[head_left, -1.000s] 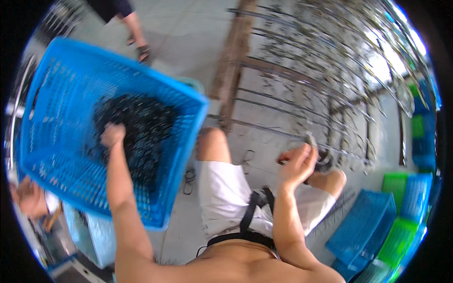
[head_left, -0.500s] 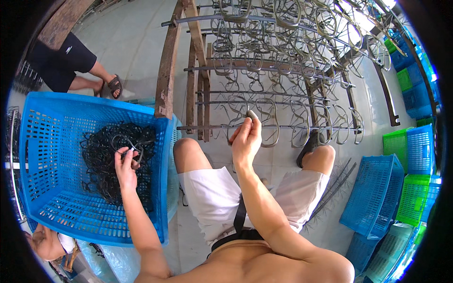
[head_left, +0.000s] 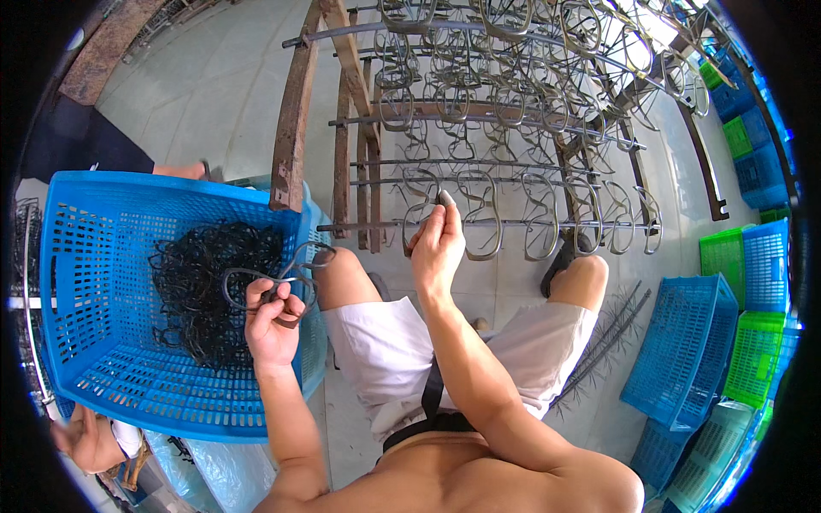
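My left hand [head_left: 274,329] is closed on a thin dark eyeglass frame [head_left: 294,278], held over the right rim of a blue basket [head_left: 94,256]. Inside that basket lies a tangled heap of similar black frames [head_left: 205,265]. My right hand [head_left: 440,252] is at the left part of the nearest metal rod [head_left: 368,227]. Its fingers are pinched together at the leftmost hanging frame [head_left: 420,176], and one fingertip looks grey, as if covered. More greyish frames [head_left: 540,218] hang in a row along this rod to the right.
A wooden rack [head_left: 295,128] carries several rods full of frames. Blue crates [head_left: 684,333] and green crates [head_left: 753,359] are stacked at the right. Another person's dark shorts [head_left: 81,145] show at the far left, and part of a second person [head_left: 94,440] at the lower left.
My left hand has moved right and up from over the heap, bringing the dark frame to the basket's rim. My right hand has shifted slightly left. The person at far left has moved nearer.
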{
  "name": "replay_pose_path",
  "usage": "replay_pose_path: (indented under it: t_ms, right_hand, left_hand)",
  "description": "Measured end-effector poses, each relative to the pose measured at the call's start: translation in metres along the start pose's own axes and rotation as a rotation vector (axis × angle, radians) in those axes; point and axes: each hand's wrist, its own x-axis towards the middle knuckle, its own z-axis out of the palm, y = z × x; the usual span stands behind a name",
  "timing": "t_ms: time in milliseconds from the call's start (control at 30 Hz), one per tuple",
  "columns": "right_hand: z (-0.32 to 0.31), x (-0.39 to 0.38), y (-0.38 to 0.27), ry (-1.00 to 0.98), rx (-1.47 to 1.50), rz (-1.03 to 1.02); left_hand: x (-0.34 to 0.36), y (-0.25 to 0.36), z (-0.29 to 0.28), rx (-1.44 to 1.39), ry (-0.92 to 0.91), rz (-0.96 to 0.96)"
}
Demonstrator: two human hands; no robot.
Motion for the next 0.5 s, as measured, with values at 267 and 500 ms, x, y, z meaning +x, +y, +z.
replay_pose_path:
  t_ms: [267,500]
  right_hand:
    - [0.007,-0.002,0.014,-0.076,-0.069,-0.057]
    - [0.012,-0.003,0.01,-0.026,-0.48,-0.325]
  left_hand:
    - [-0.008,-0.02,0.01,-0.027,-0.076,-0.02]
    - [-0.009,-0.029,0.014,0.102,-0.066,0.021]
